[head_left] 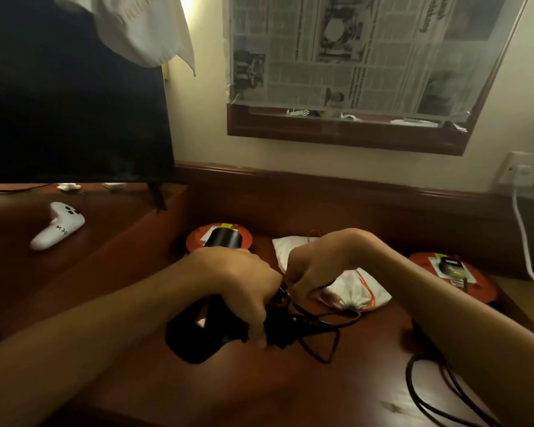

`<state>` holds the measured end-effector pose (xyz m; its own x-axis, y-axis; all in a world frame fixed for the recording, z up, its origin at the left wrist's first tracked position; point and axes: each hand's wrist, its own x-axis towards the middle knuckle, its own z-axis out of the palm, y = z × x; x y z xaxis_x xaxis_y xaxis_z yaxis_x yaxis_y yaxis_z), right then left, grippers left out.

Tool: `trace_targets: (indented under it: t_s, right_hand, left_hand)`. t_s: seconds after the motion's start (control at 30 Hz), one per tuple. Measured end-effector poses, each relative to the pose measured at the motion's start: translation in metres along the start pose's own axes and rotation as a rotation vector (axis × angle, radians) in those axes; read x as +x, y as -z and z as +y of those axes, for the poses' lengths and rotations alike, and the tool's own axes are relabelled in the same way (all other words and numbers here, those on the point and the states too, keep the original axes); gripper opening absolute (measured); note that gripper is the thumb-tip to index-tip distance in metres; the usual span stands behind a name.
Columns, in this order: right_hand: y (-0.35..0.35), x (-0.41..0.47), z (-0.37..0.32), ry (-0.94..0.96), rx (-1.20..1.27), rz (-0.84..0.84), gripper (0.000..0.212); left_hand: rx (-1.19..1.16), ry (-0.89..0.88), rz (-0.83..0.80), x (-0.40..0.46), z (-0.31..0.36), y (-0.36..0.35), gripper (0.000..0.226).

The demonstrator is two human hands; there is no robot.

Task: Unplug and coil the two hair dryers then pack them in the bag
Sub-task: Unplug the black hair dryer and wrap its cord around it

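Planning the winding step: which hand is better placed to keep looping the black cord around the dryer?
Probably the right hand: it pinches the black cord beside the dryer, free to loop it. The left hand is clamped around the hair dryer, steadying it on the desk.

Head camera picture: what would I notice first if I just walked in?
First, two hands in the middle: the left hand clamps a black hair dryer while the right hand pinches its black cord. Behind them lies a white drawstring bag. A white game controller sits far left on the desk.
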<state>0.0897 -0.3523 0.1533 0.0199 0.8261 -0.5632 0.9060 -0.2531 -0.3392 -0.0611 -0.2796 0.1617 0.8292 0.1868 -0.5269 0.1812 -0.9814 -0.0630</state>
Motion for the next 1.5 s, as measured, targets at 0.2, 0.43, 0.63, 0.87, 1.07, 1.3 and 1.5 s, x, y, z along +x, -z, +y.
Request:
trace_targets:
  t_s: [0.2,0.43,0.63,0.87,1.07,1.3,1.5]
  right_hand:
    - [0.008,-0.019,-0.002,-0.134,0.058,-0.013,0.033]
    - [-0.014,-0.042,0.019,0.033,0.436,0.233,0.029]
    - [-0.047,-0.070,0.020,-0.022,0.364,0.373,0.035]
    - [-0.085,-0.103,0.053,-0.151,0.677,0.420,0.050]
    - [-0.115,-0.058,0.045,-0.159,0.570,0.218,0.026]
    - [-0.070,-0.020,0.029,0.202,0.814,0.767,0.053]
    - [-0.065,-0.003,-0.003,0.333,0.911,0.975,0.058]
  left_hand:
    - [-0.012,0.148,0.185,0.015,-0.026,0.002,0.033]
    - [-0.075,0.120,0.187,0.010,-0.055,0.006,0.076]
    - [-0.055,0.231,0.226,0.009,-0.092,0.015,0.077]
    - [0.026,0.386,0.328,-0.003,-0.123,0.011,0.078]
    - [-0.625,0.043,0.502,-0.019,-0.130,0.006,0.071]
    - [-0.725,-0.200,0.524,-0.023,-0.089,0.018,0.071]
    - [-0.804,-0.260,0.551,-0.017,-0.080,0.018,0.058]
